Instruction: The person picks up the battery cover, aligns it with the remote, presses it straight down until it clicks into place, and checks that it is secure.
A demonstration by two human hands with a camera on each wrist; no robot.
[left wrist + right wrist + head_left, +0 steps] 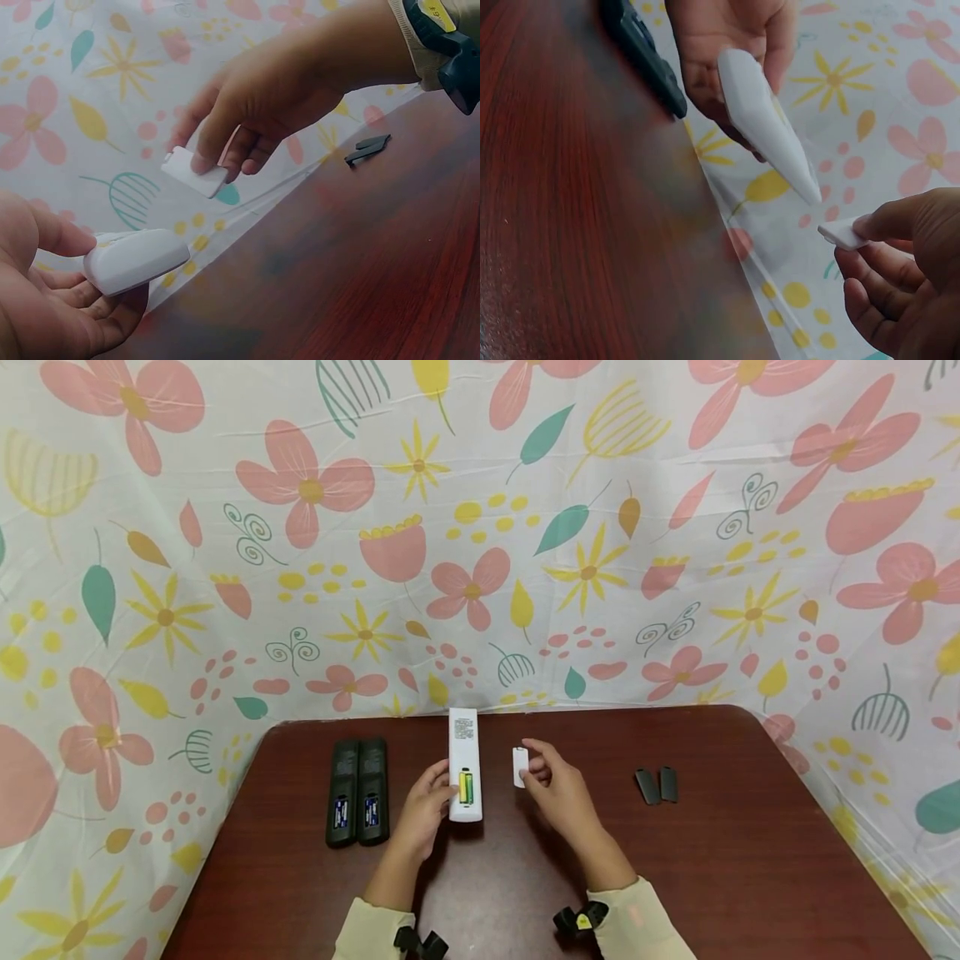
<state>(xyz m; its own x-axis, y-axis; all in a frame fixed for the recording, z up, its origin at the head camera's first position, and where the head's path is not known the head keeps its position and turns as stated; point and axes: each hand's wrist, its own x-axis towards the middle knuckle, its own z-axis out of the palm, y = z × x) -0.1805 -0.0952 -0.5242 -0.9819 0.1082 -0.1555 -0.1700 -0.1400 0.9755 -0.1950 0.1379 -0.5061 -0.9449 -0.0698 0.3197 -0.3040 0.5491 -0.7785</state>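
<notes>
Left hand (423, 802) curled at its side, I grasp the white remote control (466, 747) toward its near end, above the brown table (750, 860). Its back faces up, with small printing (464, 727) toward the far end and the battery compartment uncovered toward the near end; green and yellow batteries (467, 788) sit inside. Just to the right of the white remote control, apart from it, my right hand (558, 789) pinches the white battery cover (521, 768) between thumb and fingers, also above the table. To the left of the white remote control, two black remote controls (346, 774) lie side by side on the table, backs up, each with blue batteries (371, 810) showing. Well to its right, beyond my right hand, two black battery covers (647, 786) lie close together, one slanted. Nearer me than the white remote control are my cream sleeves (645, 927), with a black device (407, 938) at each wrist. Past its far end hangs a white cloth (540, 568) printed with pink flowers, yellow shapes and green leaves.
</notes>
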